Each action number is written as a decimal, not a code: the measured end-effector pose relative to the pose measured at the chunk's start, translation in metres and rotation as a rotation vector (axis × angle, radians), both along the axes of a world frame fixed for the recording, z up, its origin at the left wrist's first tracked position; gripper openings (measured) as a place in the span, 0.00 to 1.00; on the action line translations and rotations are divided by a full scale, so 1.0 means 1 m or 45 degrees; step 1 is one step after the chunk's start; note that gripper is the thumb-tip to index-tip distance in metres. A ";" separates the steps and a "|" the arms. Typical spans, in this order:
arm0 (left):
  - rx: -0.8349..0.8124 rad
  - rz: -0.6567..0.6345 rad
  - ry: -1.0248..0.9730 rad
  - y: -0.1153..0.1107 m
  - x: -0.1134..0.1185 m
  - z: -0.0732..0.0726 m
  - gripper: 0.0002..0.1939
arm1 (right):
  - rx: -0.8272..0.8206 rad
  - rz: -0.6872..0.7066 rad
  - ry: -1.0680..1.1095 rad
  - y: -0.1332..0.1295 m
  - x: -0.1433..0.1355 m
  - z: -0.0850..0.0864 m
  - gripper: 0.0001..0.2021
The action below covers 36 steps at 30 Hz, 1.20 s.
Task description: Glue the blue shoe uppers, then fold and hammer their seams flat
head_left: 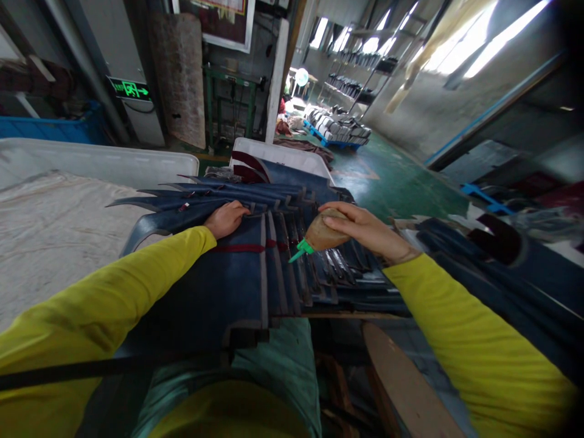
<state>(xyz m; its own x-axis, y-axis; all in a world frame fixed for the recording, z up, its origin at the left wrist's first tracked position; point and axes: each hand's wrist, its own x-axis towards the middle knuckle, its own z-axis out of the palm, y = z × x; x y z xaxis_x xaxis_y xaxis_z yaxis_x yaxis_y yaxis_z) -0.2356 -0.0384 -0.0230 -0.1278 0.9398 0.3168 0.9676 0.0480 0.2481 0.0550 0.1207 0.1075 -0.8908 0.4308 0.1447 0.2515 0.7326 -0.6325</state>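
Observation:
My right hand (356, 226) is wrapped around a glue bottle (326, 230), a brownish squeeze bottle with a green nozzle. It is tipped so the nozzle points down and left, over the edges of the layered pieces. Dark blue leather-like pieces (237, 267) lie overlapped like a fan in front of me, with grey edges and dark red strips. Shiny wet-looking streaks show on some edges right of the nozzle. My left hand (227, 219) rests on the upper part of the pieces, fingers bent against an edge; whether they pinch it is hard to see.
A white bin (159, 155) with pale cloth is at left, and another white bin (292, 155) stands behind the pieces. More dark blue pieces (438, 255) lie at right. Farther back are a green-framed bench (230, 91) and a loaded blue pallet (335, 143).

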 end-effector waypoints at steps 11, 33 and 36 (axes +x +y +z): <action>0.018 -0.011 0.015 0.000 0.000 -0.001 0.20 | -0.053 0.036 -0.023 -0.015 0.013 0.001 0.20; -0.001 -0.004 0.024 0.001 0.000 0.000 0.20 | -0.095 0.106 -0.095 -0.047 0.044 0.009 0.19; -0.003 -0.005 0.017 0.001 0.000 0.000 0.20 | -0.085 0.134 -0.106 -0.051 0.047 0.010 0.19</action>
